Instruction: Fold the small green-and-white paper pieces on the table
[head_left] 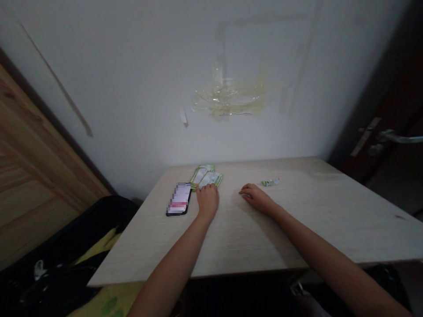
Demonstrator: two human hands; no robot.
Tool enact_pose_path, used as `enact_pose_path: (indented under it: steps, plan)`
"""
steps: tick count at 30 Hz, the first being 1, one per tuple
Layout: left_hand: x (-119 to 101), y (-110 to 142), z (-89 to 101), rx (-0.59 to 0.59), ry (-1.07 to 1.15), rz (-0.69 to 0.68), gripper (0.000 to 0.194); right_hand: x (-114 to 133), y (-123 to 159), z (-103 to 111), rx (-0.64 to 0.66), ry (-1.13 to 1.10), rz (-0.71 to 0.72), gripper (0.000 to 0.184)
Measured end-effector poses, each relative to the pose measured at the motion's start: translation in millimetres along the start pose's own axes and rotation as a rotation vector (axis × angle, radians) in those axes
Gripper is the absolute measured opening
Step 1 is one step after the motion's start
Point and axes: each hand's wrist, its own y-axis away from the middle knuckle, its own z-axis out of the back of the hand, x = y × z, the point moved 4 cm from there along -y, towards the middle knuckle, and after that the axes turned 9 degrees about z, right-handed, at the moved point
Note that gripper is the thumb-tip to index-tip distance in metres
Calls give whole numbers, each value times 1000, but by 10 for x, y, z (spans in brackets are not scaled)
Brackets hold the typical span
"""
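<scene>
On the pale wooden table [231, 237], my left hand [208, 202] lies palm down with its fingers curled over the near edge of a green and white packet [211, 178]. The fingertips are hidden, so how firmly they grip is unclear. A second green and white packet [198, 174] lies under and beside it. Just left of that hand is a phone [179, 199] with a lit, blurred screen. My right hand [256, 197] rests on its side, fingers loosely bent and a small gap at the tips, holding nothing visible. Behind it lies a small crumpled green and white wrapper [270, 182].
A grey-white wall [148, 88] with strips of old clear tape [231, 99] rises behind the table. A wooden panel [36, 145] and dark bags [109, 215] stand at the left. On the right is a dark door with a metal handle [401, 138].
</scene>
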Motion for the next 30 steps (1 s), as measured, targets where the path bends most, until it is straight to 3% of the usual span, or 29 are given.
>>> enact_pose_path:
  steps: [8, 16, 30]
  plan:
    - [-127, 31, 45, 6, 218, -46, 28, -39, -4, -11, 3, -14, -3, 24]
    - [-232, 95, -34, 133, 469, -124, 21, -50, -8, -1, -18, -21, -5, 24]
    - [-346, 147, -68, 334, 460, -247, 53, -71, -5, -3, -43, 7, -1, 29]
